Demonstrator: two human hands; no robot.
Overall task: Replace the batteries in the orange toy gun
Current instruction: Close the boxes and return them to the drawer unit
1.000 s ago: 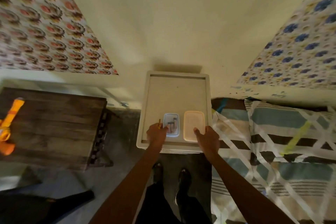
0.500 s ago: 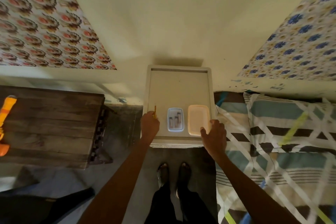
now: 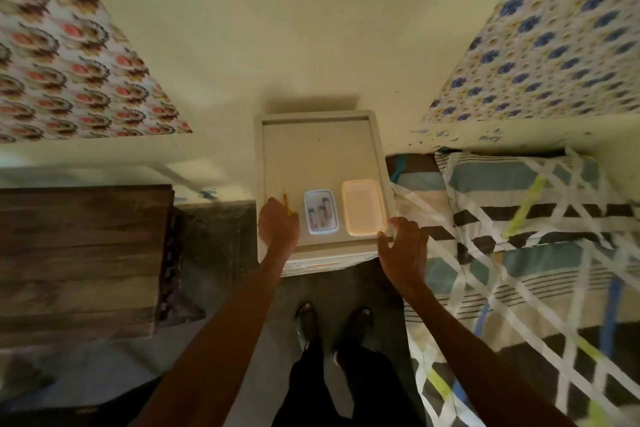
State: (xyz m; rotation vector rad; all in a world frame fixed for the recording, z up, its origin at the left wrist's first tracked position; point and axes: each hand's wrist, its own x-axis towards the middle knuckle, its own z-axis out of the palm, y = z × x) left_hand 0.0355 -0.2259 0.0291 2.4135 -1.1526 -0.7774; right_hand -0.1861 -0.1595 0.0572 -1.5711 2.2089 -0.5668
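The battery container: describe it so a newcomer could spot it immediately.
Find the pale tray-topped stand against the wall, between the wooden table and the bed. Near its front edge sit two rectangular tubs; the battery container is the smaller, clear bluish one with batteries visible inside, left of the larger, empty cream tub.

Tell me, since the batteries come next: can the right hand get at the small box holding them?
Probably yes. The right hand sits open at the tray's edge; the box is uncovered, and only the lid lies between.
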